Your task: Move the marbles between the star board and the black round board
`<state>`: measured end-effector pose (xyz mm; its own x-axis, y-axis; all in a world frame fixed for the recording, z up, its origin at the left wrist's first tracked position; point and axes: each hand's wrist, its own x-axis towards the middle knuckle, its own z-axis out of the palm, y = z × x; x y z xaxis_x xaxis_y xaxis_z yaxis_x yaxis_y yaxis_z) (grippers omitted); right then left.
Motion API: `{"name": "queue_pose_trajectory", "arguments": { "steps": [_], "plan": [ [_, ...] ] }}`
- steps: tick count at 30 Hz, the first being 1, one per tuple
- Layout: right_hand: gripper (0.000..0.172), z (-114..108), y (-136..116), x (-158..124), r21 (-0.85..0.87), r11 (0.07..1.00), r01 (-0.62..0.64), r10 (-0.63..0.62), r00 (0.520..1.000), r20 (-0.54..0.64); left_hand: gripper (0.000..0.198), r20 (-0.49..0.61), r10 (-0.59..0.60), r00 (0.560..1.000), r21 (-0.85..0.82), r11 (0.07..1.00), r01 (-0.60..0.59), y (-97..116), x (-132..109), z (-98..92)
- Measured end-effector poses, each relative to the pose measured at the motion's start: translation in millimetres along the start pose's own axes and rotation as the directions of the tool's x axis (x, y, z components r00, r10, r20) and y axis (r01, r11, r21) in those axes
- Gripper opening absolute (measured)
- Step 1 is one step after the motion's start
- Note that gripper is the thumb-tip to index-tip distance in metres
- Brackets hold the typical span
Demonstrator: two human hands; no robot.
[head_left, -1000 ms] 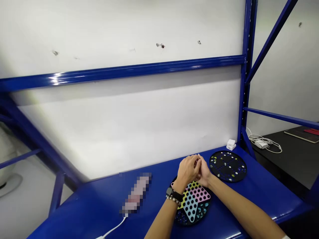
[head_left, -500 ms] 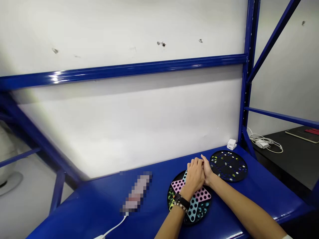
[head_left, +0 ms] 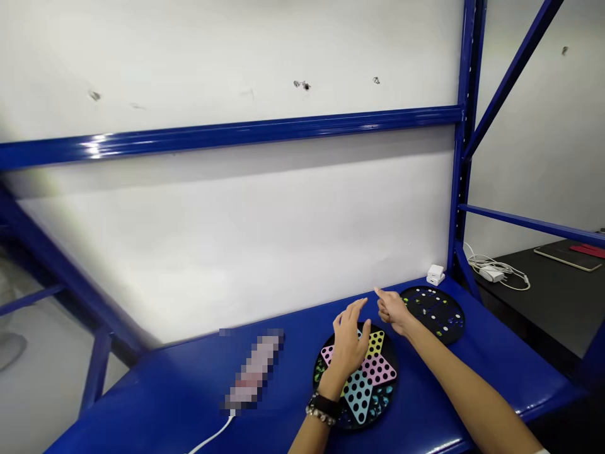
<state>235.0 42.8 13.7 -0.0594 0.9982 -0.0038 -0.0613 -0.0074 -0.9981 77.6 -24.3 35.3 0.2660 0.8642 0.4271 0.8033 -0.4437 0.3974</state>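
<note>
Two round game boards lie flat on the blue shelf [head_left: 179, 391]. The nearer one, the star board [head_left: 366, 378], shows a six-pointed star of coloured, hole-dotted triangles with marbles sitting in the dark rim pockets; lying flat keeps the marbles seated in their holes. The left hand [head_left: 348, 343] hovers over the star board's upper left, palm down, fingers loosely spread and slightly curled, holding nothing that can be seen. The right hand [head_left: 392, 312] sits just beyond the far edge of the star board, between it and the black tray [head_left: 437, 313]; its fingers are bunched with the forefinger pointing left, and whether a marble is pinched inside cannot be told. The black tray lies to the right, near the star board, carrying scattered small marbles, within easy reach of the right hand. A watch and bead bracelet [head_left: 321, 408] ring the left wrist. A white cable [head_left: 210, 438] runs to a blurred object [head_left: 253, 372] at left. A white charger [head_left: 435, 275] stands by the upright post; more cable [head_left: 496, 272] lies on the black table [head_left: 558, 309].
</note>
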Motion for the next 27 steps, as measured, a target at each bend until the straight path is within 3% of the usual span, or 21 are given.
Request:
{"name": "queue_pose_trajectory", "arguments": {
  "steps": [2,3,5,7,9,13,16,22,27],
  "plan": [
    [0.055,-21,1,4,-0.3,0.95,0.087,-0.115,0.99,-0.078,0.039,0.052,-0.049,0.997,-0.049,0.997,0.052,-11,-15,-16.0],
    [0.053,-32,2,5,-0.495,0.864,0.094,-0.17,0.979,-0.11,0.035,0.091,-0.064,0.994,-0.068,0.995,0.07,-17,-23,-24.8],
    [0.046,-51,7,8,-0.795,0.607,0.015,-0.204,0.969,-0.138,0.03,0.142,-0.128,0.981,-0.052,0.989,0.137,-30,-41,-42.2],
    [0.038,-63,12,10,-0.915,0.398,-0.065,-0.173,0.974,-0.144,0.029,0.137,-0.229,0.964,0.03,0.973,0.227,-41,-58,-56.4],
    [0.032,-69,16,11,-0.942,0.321,-0.097,-0.132,0.98,-0.146,0.028,0.147,-0.311,0.939,0.136,0.947,0.292,-48,-74,-64.8],
    [0.029,-66,14,10,-0.966,0.242,-0.089,-0.223,0.964,-0.144,0.03,0.208,-0.371,0.905,0.291,0.907,0.305,-55,-94,-62.7],
    [0.027,-54,11,6,-0.968,0.249,0.003,-0.288,0.955,-0.072,0.037,0.198,-0.348,0.916,0.319,0.907,0.276,-57,-97,-52.6],
    [0.026,-10,12,-9,-0.88,0.318,0.352,-0.301,0.918,0.258,0.041,0.173,-0.284,0.943,0.416,0.889,0.192,-58,-78,-42.7],
    [0.025,18,18,-24,-0.842,0.319,0.435,-0.288,0.891,0.351,0.034,0.24,-0.267,0.933,0.534,0.839,0.103,-56,-56,-42.0]
  ]
}}
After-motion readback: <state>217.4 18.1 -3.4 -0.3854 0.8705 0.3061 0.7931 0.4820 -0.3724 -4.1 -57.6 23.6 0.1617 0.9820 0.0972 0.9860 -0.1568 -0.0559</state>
